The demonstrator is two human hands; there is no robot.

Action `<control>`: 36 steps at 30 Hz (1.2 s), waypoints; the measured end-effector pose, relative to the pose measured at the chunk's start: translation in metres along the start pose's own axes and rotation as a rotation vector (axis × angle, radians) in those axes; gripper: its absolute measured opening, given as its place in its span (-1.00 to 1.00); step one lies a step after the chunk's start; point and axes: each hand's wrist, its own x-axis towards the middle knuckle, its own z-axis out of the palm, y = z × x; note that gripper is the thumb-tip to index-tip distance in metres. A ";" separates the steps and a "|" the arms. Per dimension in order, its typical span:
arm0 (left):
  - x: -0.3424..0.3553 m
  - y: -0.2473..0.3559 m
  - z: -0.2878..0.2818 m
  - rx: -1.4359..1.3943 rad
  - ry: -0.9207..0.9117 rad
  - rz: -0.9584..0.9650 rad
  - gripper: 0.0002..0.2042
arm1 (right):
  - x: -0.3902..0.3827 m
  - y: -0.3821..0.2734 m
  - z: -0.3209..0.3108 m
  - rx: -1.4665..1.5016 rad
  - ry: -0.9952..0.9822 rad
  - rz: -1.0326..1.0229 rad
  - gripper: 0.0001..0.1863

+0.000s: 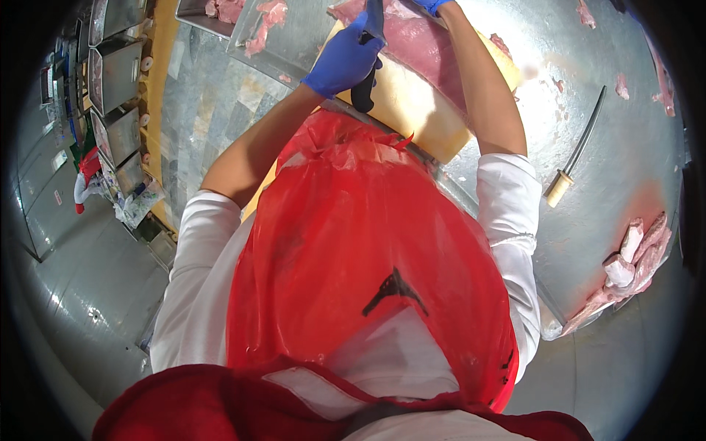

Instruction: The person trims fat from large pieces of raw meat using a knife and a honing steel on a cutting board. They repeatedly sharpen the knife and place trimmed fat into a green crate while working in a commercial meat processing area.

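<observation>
My left hand (342,65), in a blue glove, is closed round the black handle of a knife (362,97). The knife's blade points away from me, over the near left part of a large slab of raw meat (426,51). That slab lies on a thick yellowish cutting board (397,110). At the top edge, over the far part of the meat, my right hand (432,4) shows only a bit of blue glove; its fingers are out of the picture.
A second knife (560,185) with a pale handle lies on the metal table (544,235) to the right. Meat strips (636,253) hang at the table's right edge, and scraps are scattered about. Far left are a metal tray (209,22) with meat and stacked metal bins (118,73).
</observation>
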 end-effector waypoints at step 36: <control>-0.046 0.006 -0.018 -0.217 -0.014 -0.182 -0.30 | 0.028 0.011 0.047 0.156 0.246 0.000 -0.70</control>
